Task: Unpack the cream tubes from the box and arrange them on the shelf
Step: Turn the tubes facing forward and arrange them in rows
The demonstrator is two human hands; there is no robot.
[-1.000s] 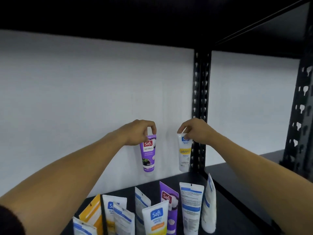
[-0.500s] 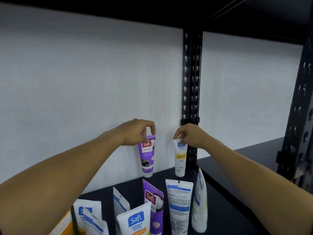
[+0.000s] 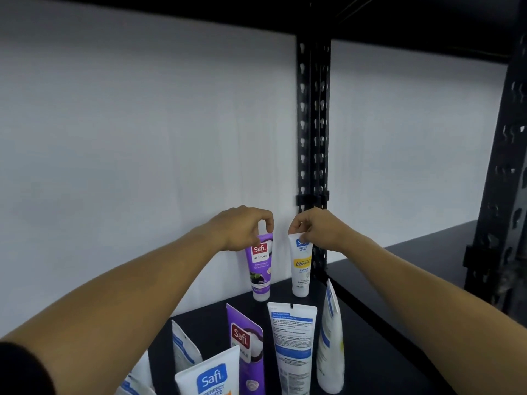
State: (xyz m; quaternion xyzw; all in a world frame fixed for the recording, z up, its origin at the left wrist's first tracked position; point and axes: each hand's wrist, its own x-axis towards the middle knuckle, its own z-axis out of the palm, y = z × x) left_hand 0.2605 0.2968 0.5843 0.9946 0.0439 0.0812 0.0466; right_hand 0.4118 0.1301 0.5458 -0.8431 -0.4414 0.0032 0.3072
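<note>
A single head-worn camera is looking forward and slightly down into a black shelf [image 3: 379,332] bay, facing the white back wall [image 3: 142,152], close enough that both forearms are filling the lower frame.

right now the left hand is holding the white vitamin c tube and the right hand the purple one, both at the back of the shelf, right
Swapped. The head view shows the left hand pinching the purple tube and the right hand pinching the white vitamin C tube. Both are at the back of the shelf.
</note>
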